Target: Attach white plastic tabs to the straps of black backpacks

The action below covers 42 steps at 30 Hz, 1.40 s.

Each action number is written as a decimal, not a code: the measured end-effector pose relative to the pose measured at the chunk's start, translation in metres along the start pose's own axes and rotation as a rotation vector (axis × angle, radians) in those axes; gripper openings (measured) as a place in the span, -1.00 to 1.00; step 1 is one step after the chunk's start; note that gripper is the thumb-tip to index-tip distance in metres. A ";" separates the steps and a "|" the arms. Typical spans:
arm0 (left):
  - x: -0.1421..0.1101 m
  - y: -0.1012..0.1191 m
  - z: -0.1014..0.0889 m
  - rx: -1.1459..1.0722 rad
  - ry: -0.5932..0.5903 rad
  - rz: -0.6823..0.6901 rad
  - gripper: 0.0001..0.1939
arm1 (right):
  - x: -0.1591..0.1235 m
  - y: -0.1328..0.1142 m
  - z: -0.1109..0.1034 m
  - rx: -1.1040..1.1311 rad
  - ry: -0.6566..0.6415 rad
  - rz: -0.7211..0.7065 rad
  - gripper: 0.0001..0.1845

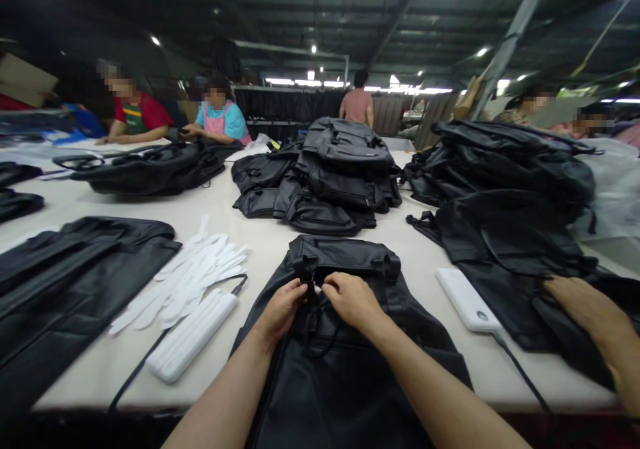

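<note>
Nearest the camera, a black backpack (320, 375) lies flat on the near edge of the bench (90, 369), its top toward the middle of the bench and its lower end hanging past the edge. The left hand (280, 309) and right hand (353, 300) sit close together over its top, fingers curled and pinching a small black fastening (311, 282) from either side, with a thin black cord (315, 339) looping below it. The bag is closed, so nothing inside it shows. Just beyond it, a stack of black backpacks (320, 175) sits mid-bench, piled several deep and slumping to the sides. Toward the right edge, a co-worker's hand (575, 301) rests on another black backpack (510, 262), with a taller pile of black bags (500, 162) behind it. A white corded block (467, 300) lies between that backpack and the near bag, and a ridged twin (193, 334) lies to the left, beside a heap of white gloves (190, 282). Flattened black bags (65, 282) cover the left edge, and another black backpack (150, 169) lies farther along, near two seated co-workers (175, 112).
</note>
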State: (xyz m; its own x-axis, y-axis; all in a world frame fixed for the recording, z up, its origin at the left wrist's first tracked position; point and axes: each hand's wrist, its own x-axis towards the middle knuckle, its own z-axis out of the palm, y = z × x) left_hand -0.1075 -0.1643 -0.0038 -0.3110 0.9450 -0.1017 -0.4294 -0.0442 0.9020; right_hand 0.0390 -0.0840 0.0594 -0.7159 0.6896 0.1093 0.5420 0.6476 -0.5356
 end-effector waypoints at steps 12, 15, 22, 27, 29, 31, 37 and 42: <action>0.004 -0.003 -0.002 0.019 0.024 0.010 -0.91 | -0.021 0.010 0.018 0.030 0.028 -0.098 -0.80; 0.005 -0.005 -0.004 0.060 0.042 0.009 -0.95 | -0.032 0.001 0.016 -0.079 -0.122 -0.169 -0.79; 0.010 -0.012 -0.008 0.152 0.093 0.022 -0.91 | -0.045 -0.011 0.019 -0.326 -0.106 -0.406 -0.63; 0.009 -0.012 -0.007 0.162 0.090 0.029 -0.90 | -0.032 -0.015 0.017 -0.236 0.096 -0.361 -0.77; 0.008 -0.011 -0.007 0.158 0.079 0.028 -0.89 | -0.026 -0.015 0.017 -0.217 0.027 -0.482 -0.74; 0.008 -0.011 -0.007 0.162 0.075 0.029 -0.90 | -0.025 -0.013 0.018 -0.235 -0.096 -0.576 -0.79; 0.008 -0.011 -0.007 0.159 0.075 0.023 -0.90 | -0.046 0.002 0.013 -0.324 -0.185 -0.451 -0.67; 0.007 -0.007 -0.004 0.093 0.056 -0.007 -0.92 | -0.049 -0.007 0.017 -0.439 -0.163 -0.429 -0.63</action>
State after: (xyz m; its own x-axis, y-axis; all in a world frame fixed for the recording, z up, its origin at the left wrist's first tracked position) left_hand -0.1103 -0.1589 -0.0130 -0.3561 0.9255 -0.1293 -0.3521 -0.0047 0.9360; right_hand 0.0628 -0.1274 0.0432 -0.9486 0.3035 0.0902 0.2974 0.9518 -0.0751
